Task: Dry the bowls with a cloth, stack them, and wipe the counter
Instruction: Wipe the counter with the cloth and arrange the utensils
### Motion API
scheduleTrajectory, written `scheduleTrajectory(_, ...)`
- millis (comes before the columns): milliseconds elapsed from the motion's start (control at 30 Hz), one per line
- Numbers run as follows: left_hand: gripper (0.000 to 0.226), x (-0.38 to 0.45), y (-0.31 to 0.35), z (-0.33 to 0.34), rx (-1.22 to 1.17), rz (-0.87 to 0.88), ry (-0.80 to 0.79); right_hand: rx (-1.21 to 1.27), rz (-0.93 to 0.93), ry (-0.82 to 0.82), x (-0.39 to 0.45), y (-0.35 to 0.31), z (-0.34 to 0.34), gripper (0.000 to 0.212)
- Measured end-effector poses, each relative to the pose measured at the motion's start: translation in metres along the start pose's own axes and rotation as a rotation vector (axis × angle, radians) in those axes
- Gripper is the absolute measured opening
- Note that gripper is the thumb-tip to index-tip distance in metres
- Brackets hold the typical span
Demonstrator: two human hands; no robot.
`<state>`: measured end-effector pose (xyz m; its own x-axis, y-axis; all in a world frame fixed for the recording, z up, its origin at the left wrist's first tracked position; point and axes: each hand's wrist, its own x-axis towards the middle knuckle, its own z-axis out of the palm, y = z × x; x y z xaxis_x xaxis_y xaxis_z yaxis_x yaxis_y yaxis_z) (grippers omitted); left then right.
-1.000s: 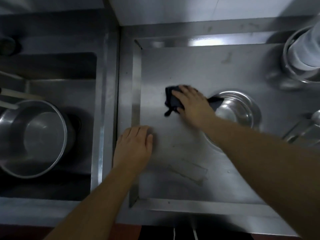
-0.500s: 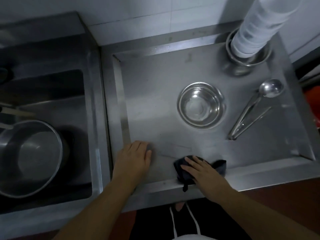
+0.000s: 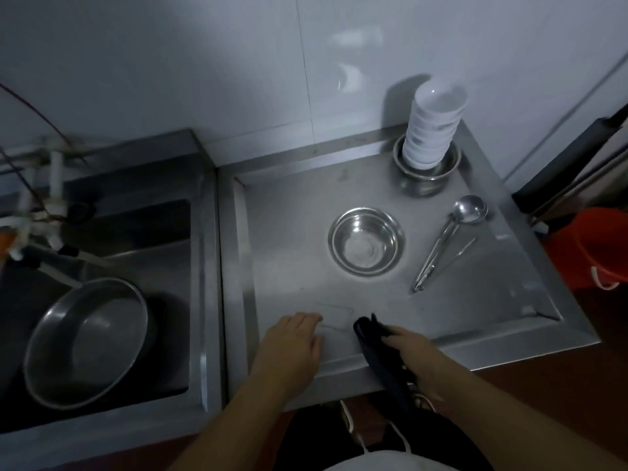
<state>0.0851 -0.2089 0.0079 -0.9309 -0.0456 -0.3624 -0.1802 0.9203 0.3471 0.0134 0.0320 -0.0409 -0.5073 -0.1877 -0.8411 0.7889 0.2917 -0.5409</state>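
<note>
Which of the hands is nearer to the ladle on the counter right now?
Right. The right hand, gripping the dark cloth at the counter's front edge, lies below and left of the ladle. The left hand rests flat on the counter farther left.

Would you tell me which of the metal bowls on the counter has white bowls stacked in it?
The metal bowl in the far right corner, holding the white stack; the steel bowl mid-counter is empty.
</note>
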Motion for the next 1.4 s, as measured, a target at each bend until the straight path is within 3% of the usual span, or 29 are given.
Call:
scheduleTrajectory(100, 0.046, -0.006, 0.038, -0.008, -0.062, -0.016, 0.02, 0.406, 0.084, -0.032, -0.026, -0.024, -0.021, 0.035)
scheduleTrajectory(233, 0.051, -0.014, 0.114, -0.019, -0.346, -0.125, -0.047, 0.594, -0.022, -0.226, -0.067, -0.062, -0.063, 0.047)
scheduleTrajectory(400, 0.049, -0.021, 0.207, -0.029, -1.141, -0.246, -0.14, 0.735, -0.214, -0.385, -0.114, -0.094, -0.113, 0.051)
scheduleTrajectory(467, 0.036, -0.023, 0.229, -0.033, -1.241, -0.236, -0.075, 0.769, -0.257, -0.438, -0.131, -0.102, -0.125, 0.053)
scheduleTrajectory(600, 0.018, -0.038, 0.245, -0.055, -1.053, -0.178, 0.055, 0.673, -0.272, -0.466, -0.157, -0.119, -0.153, 0.065)
scheduleTrajectory(733, 0.021, -0.05, 0.247, -0.092, -1.032, -0.147, 0.153, 0.446, -0.315, -0.513, -0.181, -0.138, -0.176, 0.053)
scheduleTrajectory(833, 0.018, -0.055, 0.25, -0.128, -1.057, -0.058, 0.142, 0.334, -0.308, -0.581, -0.198, -0.15, -0.184, 0.053)
scheduleTrajectory(933, 0.02, -0.058, 0.252, -0.164, -1.005, 0.065, 0.137, 0.228, -0.316, -0.53, -0.213, -0.166, -0.185, 0.058)
scheduleTrajectory(1033, 0.023, -0.06, 0.253, -0.194, -0.992, 0.12, 0.15, 0.181, -0.371, -0.507, -0.225, -0.182, -0.174, 0.05)
scheduleTrajectory(1233, 0.027, -0.061, 0.24, -0.235, -0.918, 0.153, 0.22, 0.009, -0.459, -0.603, -0.239, -0.188, -0.146, 0.074)
scheduleTrajectory(1300, 0.026, -0.064, 0.233, -0.245, -0.863, 0.185, 0.207, -0.03, -0.522, -0.595, -0.237, -0.187, -0.137, 0.063)
scheduleTrajectory(1400, 0.03, -0.066, 0.219, -0.258, -0.653, 0.238, 0.223, -0.15, -0.698, -0.492, -0.237, -0.188, -0.112, 0.03)
